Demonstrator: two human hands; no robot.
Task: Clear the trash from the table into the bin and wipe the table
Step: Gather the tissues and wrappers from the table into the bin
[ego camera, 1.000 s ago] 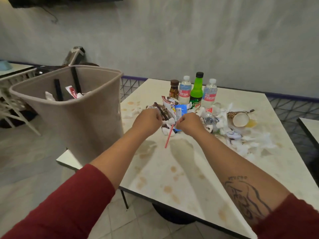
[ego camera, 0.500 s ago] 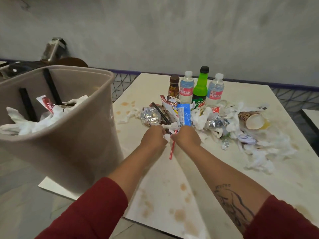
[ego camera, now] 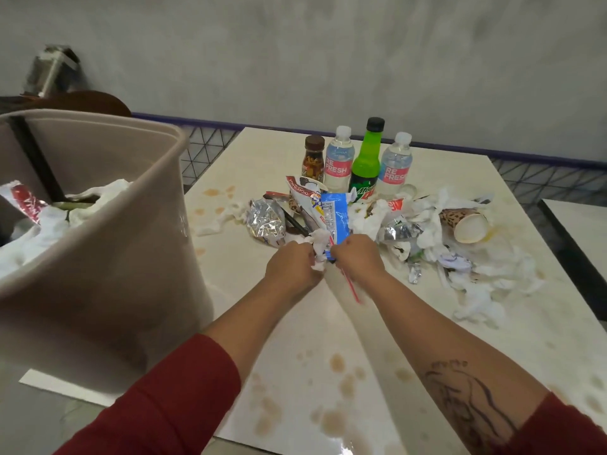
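Observation:
A heap of trash lies mid-table: foil wrappers (ego camera: 266, 221), a blue packet (ego camera: 335, 221), crumpled white tissues (ego camera: 473, 277) and a tipped paper cup (ego camera: 466, 224). My left hand (ego camera: 290, 269) grips a crumpled tissue at the heap's near edge. Right beside it, my right hand (ego camera: 358, 257) grips the blue packet's lower end and a red straw (ego camera: 351, 285) that sticks out toward me. The beige bin (ego camera: 108, 264) stands at the table's left edge, holding tissues and a red wrapper.
Behind the heap stand a brown bottle (ego camera: 313, 159), two water bottles (ego camera: 340, 162) and a green soda bottle (ego camera: 366, 162). Brown stains spot the white table (ego camera: 328, 372). Another table's edge (ego camera: 578, 221) shows at the right. A grey wall rises behind.
Both hands have drawn together and toward me on the near trash. The view has moved closer and to the left, so the bin looms larger.

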